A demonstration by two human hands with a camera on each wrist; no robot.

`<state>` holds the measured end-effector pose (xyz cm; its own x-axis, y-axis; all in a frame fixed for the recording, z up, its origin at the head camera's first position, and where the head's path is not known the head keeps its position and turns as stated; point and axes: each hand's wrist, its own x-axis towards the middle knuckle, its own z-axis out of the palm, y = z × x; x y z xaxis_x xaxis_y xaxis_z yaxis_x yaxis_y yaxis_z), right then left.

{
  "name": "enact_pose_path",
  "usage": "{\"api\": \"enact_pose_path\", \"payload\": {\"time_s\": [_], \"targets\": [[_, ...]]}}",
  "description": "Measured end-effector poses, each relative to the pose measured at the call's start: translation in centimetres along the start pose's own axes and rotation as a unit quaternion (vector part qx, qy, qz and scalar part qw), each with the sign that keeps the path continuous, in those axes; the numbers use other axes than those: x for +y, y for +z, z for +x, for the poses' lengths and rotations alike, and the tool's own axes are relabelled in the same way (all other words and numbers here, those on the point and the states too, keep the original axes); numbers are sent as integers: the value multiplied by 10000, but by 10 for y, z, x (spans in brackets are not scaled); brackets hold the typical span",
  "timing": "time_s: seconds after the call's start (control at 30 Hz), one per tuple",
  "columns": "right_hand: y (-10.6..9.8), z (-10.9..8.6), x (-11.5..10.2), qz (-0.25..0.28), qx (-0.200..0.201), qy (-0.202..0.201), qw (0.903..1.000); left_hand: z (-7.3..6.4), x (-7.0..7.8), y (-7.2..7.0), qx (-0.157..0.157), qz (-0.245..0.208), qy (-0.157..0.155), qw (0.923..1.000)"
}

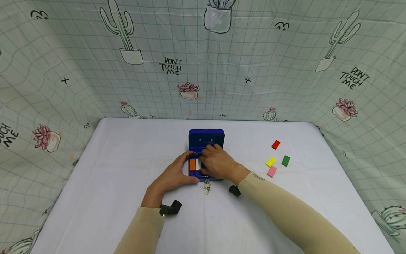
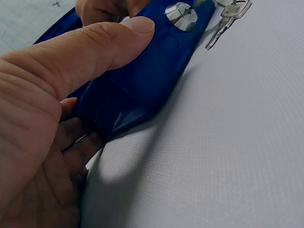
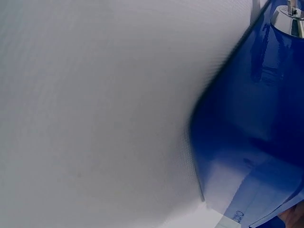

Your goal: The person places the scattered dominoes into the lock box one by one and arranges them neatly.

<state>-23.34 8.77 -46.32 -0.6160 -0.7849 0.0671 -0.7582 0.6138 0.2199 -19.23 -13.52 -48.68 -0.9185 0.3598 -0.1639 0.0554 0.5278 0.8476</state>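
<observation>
A blue lockbox point(image 1: 206, 135) stands on the white table with its lid raised. My left hand point(image 1: 172, 175) grips its left side, the thumb lying on the front wall and the fingers against the side in the left wrist view. Inside, an orange block point(image 1: 192, 164) and a white block point(image 1: 198, 164) lie side by side at the left. My right hand point(image 1: 219, 163) reaches into the box with bent fingers, right beside the white block; I cannot tell what it holds. A silver lock point(image 2: 181, 17) with hanging keys point(image 2: 228, 21) sits on the front wall.
To the right on the white cloth point(image 1: 120, 158) lie a red block point(image 1: 275, 144), a yellow block point(image 1: 271, 162), a green block point(image 1: 285, 161) and a pink block point(image 1: 271, 171). A patterned curtain point(image 1: 222, 70) hangs behind the table.
</observation>
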Motion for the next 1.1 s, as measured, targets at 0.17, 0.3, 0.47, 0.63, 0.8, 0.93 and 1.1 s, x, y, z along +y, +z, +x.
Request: {"api": "enact_pose_path", "payload": {"time_s": [0.17,0.3,0.47,0.63,0.8,0.93,1.1], "targets": [[0,0,0,-3,27,3,10000,-1,1,0,-10,-4,-6,10000],[-1,0,0,0,68,7,10000,-1,1,0,-15,-20,-7,10000],[-1,0,0,8,101,14,9999,0,1,0,-2,-30,-16,10000],[0,0,0,2,97,6,10000,0,1,0,-1,-27,2,10000],[1,0,1,-42,100,3,9999,0,-1,0,-11,-23,29,10000],[1,-1,1,-78,85,21,9999,1,-1,0,-5,-4,49,10000],[0,-1,1,-83,192,14,9998,0,0,0,-5,19,42,10000]]}}
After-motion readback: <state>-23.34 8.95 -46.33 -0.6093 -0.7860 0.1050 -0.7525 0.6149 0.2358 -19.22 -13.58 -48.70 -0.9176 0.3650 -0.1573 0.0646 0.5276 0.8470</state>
